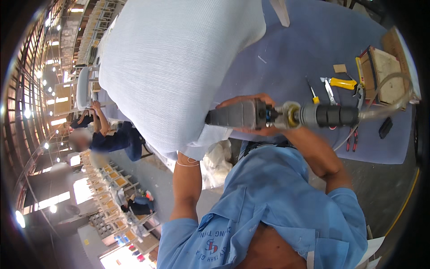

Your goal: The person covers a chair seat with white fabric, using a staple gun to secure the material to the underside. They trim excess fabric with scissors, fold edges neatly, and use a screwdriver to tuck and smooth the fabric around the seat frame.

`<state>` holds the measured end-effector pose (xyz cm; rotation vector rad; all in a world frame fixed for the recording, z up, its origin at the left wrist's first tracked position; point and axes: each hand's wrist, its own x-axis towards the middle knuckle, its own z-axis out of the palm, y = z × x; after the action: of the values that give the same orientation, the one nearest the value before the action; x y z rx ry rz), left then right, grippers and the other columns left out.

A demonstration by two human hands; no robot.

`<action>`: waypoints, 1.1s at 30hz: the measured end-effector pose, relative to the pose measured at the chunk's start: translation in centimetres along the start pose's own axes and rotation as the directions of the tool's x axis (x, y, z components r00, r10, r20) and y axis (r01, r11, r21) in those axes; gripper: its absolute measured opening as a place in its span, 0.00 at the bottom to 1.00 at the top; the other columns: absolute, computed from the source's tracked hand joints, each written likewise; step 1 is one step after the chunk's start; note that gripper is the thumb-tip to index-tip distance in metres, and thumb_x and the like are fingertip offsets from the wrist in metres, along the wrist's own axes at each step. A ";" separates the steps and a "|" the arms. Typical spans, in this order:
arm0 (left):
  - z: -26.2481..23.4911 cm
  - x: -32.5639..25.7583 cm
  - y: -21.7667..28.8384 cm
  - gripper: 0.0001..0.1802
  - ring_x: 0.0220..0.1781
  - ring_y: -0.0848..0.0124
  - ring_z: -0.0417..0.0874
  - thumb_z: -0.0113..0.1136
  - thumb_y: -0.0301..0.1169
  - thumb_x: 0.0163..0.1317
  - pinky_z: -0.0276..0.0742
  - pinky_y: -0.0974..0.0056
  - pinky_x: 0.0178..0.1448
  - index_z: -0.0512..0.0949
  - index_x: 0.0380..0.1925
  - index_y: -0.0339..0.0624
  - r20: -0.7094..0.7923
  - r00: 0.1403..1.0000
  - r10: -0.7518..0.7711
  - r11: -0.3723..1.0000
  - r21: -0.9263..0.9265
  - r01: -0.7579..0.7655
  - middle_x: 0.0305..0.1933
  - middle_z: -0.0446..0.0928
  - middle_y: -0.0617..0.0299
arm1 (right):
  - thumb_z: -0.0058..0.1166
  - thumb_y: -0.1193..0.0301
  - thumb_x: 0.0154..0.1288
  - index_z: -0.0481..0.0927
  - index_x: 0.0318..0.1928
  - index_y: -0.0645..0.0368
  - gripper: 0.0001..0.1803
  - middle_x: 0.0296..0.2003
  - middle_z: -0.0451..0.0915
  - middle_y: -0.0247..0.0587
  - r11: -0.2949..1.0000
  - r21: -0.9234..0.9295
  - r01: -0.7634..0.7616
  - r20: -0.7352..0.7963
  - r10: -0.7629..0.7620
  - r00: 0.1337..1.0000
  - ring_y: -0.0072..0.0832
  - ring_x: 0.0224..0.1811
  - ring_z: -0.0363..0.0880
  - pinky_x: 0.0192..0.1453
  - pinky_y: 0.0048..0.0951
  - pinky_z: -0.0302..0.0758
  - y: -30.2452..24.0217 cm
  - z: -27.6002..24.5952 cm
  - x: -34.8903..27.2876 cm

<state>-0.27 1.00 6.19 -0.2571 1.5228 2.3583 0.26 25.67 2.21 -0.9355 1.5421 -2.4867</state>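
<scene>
A pneumatic staple gun point(237, 115) lies across the view, and my right hand point(262, 97) is closed around it. The gun's nose meets the edge of a large upholstered piece point(165, 58) covered in pale ribbed fabric. My left forearm point(186, 184) reaches up to the loose lower edge of that cover. Fabric hides my left hand and its fingers, so its grip does not show. A hose point(371, 114) runs from the back of the gun to the right.
On the blue-grey table cover point(286, 58) lie a yellow-handled screwdriver point(315, 99), a yellow-handled tool point(342, 84), red-handled pliers point(355, 141) and a black object point(385, 128). A wooden box point(384, 74) stands at the far right. Another person point(114, 141) works at the left.
</scene>
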 end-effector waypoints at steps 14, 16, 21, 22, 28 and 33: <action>-13.2 -2.5 -1.5 0.09 0.36 0.71 0.78 0.56 0.26 0.67 0.73 0.68 0.39 0.79 0.40 0.31 -0.157 0.924 0.350 0.710 0.687 -0.152 0.31 0.77 0.63 | 0.64 0.70 0.69 0.77 0.57 0.61 0.20 0.47 0.84 0.45 0.978 0.006 -0.207 -0.990 0.034 0.133 0.30 0.47 0.84 0.51 0.32 0.81 9.9 5.1 -15.9; -16.6 -4.9 3.7 0.10 0.28 0.75 0.74 0.59 0.30 0.67 0.69 0.69 0.34 0.82 0.35 0.32 0.047 0.865 0.500 0.694 0.576 -0.432 0.28 0.79 0.65 | 0.63 0.69 0.69 0.77 0.56 0.60 0.19 0.47 0.84 0.46 0.983 0.182 -0.026 -0.977 0.178 -0.114 0.35 0.44 0.86 0.47 0.36 0.84 11.9 5.5 -17.9; -11.1 -10.8 16.9 0.15 0.30 0.76 0.71 0.53 0.39 0.72 0.64 0.69 0.32 0.77 0.32 0.40 0.639 0.341 0.689 0.209 0.275 -0.938 0.29 0.73 0.66 | 0.63 0.62 0.70 0.73 0.58 0.66 0.25 0.47 0.81 0.51 0.894 0.254 0.370 -0.888 0.367 -0.277 0.42 0.41 0.86 0.39 0.43 0.86 13.9 6.1 -15.7; -10.3 -10.2 17.2 0.15 0.31 0.75 0.71 0.52 0.39 0.72 0.64 0.69 0.33 0.77 0.33 0.40 0.691 0.325 0.646 0.123 0.326 -0.937 0.30 0.73 0.66 | 0.62 0.61 0.70 0.72 0.60 0.66 0.26 0.49 0.81 0.52 0.851 0.187 0.491 -0.877 0.370 -0.307 0.43 0.41 0.86 0.39 0.43 0.87 15.0 5.2 -14.8; -8.4 -7.9 17.0 0.17 0.34 0.73 0.73 0.50 0.41 0.73 0.66 0.67 0.38 0.78 0.37 0.38 0.788 0.281 0.548 -0.032 0.355 -0.934 0.32 0.75 0.64 | 0.58 0.56 0.72 0.76 0.59 0.56 0.23 0.48 0.81 0.42 0.814 0.579 -0.038 -0.805 0.579 0.130 0.37 0.39 0.86 0.41 0.38 0.86 15.0 2.6 -10.1; -7.6 -8.0 17.0 0.19 0.37 0.72 0.75 0.48 0.43 0.75 0.68 0.65 0.42 0.78 0.40 0.37 0.793 0.263 0.549 -0.057 0.350 -0.935 0.35 0.76 0.62 | 0.58 0.62 0.71 0.82 0.53 0.59 0.17 0.42 0.85 0.37 0.643 -0.096 -0.760 -0.789 0.416 0.452 0.27 0.33 0.86 0.36 0.28 0.84 12.5 4.5 -12.2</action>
<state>0.87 -13.68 20.05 1.7977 2.6959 1.4865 9.45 20.38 -12.41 0.6990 2.1717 -1.9884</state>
